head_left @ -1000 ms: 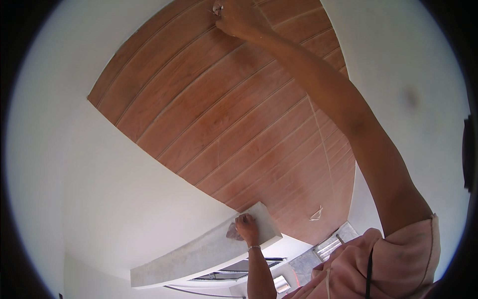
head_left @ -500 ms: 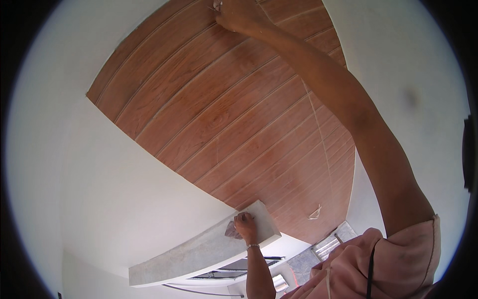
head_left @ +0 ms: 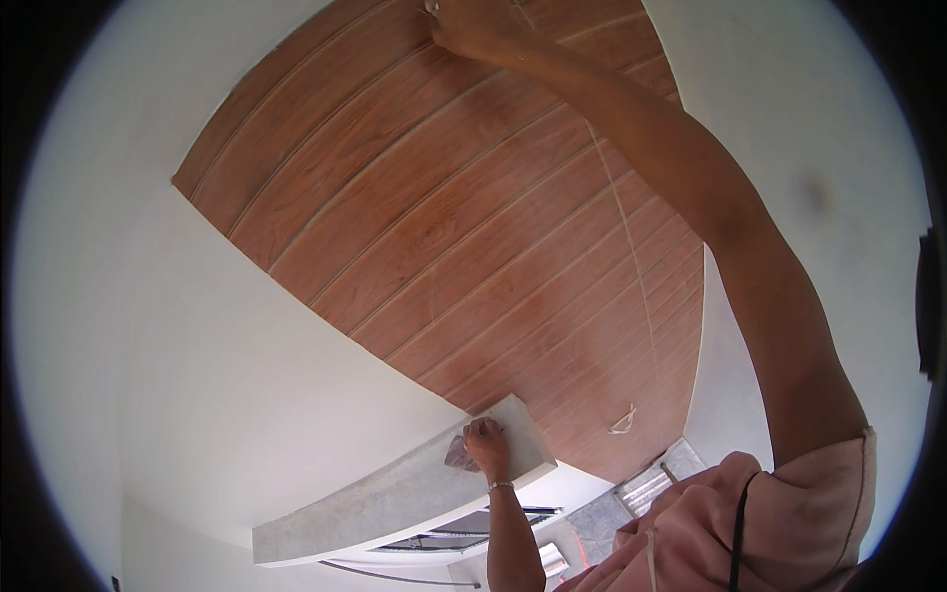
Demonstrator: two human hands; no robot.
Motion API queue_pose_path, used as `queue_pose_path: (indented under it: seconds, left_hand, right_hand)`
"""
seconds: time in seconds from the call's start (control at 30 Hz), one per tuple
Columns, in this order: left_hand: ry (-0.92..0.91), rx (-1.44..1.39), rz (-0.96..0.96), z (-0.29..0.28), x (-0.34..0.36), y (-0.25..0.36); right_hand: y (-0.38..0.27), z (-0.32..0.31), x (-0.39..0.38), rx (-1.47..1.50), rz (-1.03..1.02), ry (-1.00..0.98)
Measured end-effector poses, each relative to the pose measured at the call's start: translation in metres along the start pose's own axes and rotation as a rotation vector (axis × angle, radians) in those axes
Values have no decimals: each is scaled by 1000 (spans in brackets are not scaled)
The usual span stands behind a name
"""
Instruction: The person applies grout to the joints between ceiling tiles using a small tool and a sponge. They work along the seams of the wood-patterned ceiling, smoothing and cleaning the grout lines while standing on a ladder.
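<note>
Below centre in the head view, my left hand [head_left: 486, 444] is closed on a crumpled brownish sheet [head_left: 458, 456], against the pale grey beam [head_left: 335, 517]. A thin band circles that wrist. My right arm stretches up across the view to the wood-grain plank ceiling [head_left: 424, 227]. My right hand [head_left: 461, 28], near the top edge, has its fingers curled against the planks around a small pale thing [head_left: 432, 8], partly hidden and too small to name. My pink sleeve [head_left: 809, 513] shows at lower right.
White curved surfaces [head_left: 227, 385] border the planked panel on both sides. A loop of pale cord or strip [head_left: 621, 421] lies against the planks at lower right. Beneath the beam are dark-framed openings [head_left: 444, 535] and a grey wall [head_left: 626, 498].
My right hand has edged upward along the planks, and its elbow has shifted slightly right. My left hand sits slightly higher in the view, still on the brownish sheet.
</note>
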State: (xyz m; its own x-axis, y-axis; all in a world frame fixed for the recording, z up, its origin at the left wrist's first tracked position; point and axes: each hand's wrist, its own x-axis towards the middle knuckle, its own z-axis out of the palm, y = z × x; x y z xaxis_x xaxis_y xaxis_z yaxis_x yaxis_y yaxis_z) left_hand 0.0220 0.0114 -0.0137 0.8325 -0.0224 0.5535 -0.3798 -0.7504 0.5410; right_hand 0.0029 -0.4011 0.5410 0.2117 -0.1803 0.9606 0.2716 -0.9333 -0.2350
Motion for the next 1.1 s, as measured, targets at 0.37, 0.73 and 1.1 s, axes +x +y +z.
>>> queue_pose_path:
  seconds: [0.37, 0.73, 1.1]
  left_hand:
    - [-5, -4, -8, -2, -2, 1]
    - [23, -75, 5, -1, -1, -3]
    - [-8, -63, -45, -5, -3, 0]
  right_hand:
    - [2, 3, 5, -54, -40, 59]
    - [3, -1, 7, -63, -57, 42]
    - [3, 0, 7, -87, -78, 21]
